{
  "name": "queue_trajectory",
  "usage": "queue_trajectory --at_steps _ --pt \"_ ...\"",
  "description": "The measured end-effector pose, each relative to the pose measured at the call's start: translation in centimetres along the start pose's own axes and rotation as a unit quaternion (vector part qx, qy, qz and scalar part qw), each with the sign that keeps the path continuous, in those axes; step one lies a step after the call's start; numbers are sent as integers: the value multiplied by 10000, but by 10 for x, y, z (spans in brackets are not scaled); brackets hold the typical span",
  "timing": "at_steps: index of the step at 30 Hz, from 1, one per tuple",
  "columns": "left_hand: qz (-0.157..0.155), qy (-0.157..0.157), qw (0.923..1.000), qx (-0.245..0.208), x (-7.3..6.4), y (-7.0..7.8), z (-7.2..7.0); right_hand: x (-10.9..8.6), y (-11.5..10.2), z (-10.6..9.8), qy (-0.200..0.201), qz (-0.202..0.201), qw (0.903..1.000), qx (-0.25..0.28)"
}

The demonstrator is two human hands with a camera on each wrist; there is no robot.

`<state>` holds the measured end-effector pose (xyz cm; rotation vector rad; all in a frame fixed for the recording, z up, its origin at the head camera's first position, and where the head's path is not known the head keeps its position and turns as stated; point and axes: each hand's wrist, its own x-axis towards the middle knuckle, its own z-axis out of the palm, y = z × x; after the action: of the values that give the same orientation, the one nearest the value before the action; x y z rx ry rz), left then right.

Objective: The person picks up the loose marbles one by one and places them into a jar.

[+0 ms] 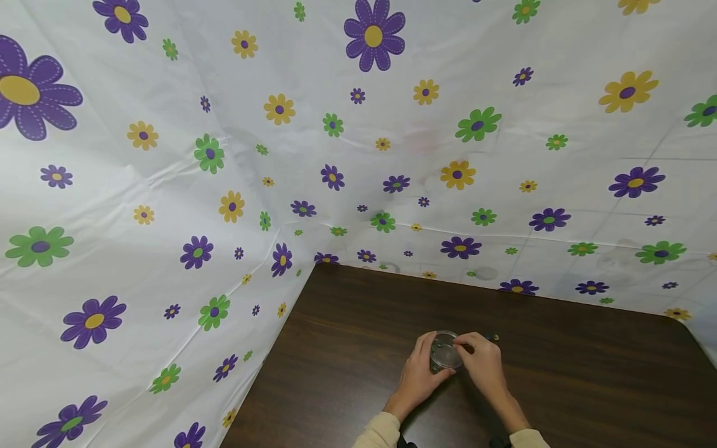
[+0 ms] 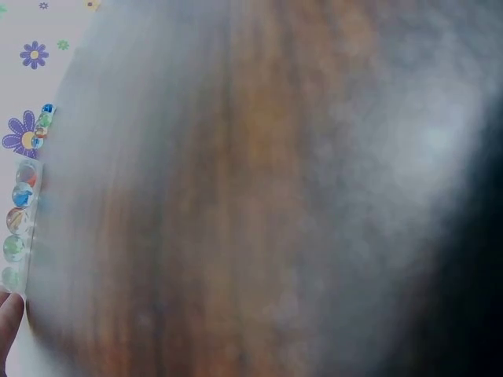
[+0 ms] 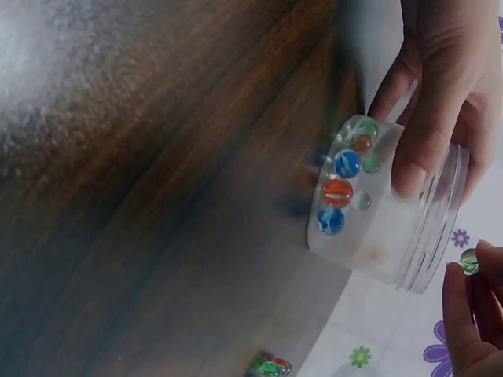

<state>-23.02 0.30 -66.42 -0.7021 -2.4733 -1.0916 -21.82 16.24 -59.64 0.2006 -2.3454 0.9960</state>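
Note:
A clear plastic jar (image 1: 446,354) with no lid on it stands on the dark table. My left hand (image 1: 416,376) holds it round the side, thumb toward me. Through its wall in the right wrist view, several marbles (image 3: 339,192) in blue, orange and green lie at the bottom. Just over the jar's rim, my right hand (image 1: 486,367) pinches a clear marble (image 3: 469,261) with a green swirl between thumb and fingertips. In the left wrist view only a fingertip (image 2: 9,314) shows, next to the jar's marbles (image 2: 22,195) at the left edge.
A few loose marbles (image 3: 271,366) lie on the brown wood-grain table (image 1: 347,323), beyond my right hand. White sheets (image 1: 313,149) with purple, yellow and green flowers hang along the table's left and far edges.

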Motion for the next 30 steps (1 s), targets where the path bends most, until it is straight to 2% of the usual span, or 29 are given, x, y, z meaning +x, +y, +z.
queue_trajectory --at_steps 18,30 --pt "-57 -32 10000 34 0 1 0 -5 3 6 -31 -251 9997 6" --pt "-58 -5 10000 50 0 1 0 -7 5 7 -141 -174 9997 69"
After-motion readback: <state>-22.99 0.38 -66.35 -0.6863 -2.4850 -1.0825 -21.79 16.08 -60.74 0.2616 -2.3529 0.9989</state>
